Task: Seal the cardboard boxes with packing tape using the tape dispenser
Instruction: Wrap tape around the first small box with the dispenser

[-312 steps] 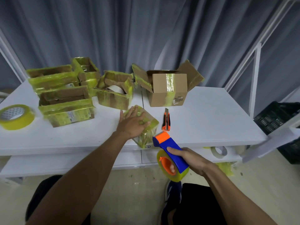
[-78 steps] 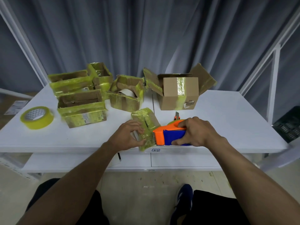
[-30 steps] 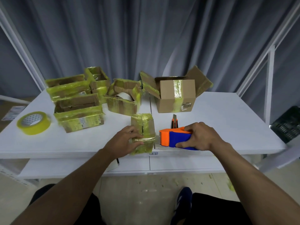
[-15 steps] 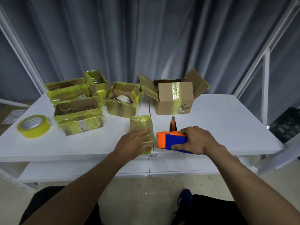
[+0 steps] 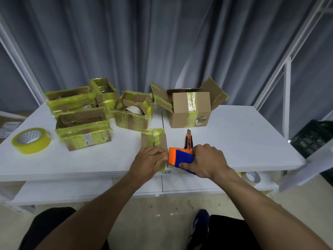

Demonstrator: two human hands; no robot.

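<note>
A small cardboard box (image 5: 154, 138) wrapped in yellow-green tape sits near the front edge of the white table (image 5: 243, 134). My left hand (image 5: 146, 162) lies flat over the box's near end and presses it down. My right hand (image 5: 207, 162) grips the orange and blue tape dispenser (image 5: 180, 157), whose orange head touches the box's right side. The dispenser's tape roll is hidden under my hand.
An orange utility knife (image 5: 188, 139) lies just behind the dispenser. An open brown box (image 5: 191, 109) stands behind it. Several taped boxes (image 5: 82, 132) crowd the back left. A yellow tape roll (image 5: 30, 139) lies at the far left. Spare rolls (image 5: 252, 177) sit on the lower shelf.
My left hand has slid further over the small box's near end. The dispenser has stayed against the box's right side.
</note>
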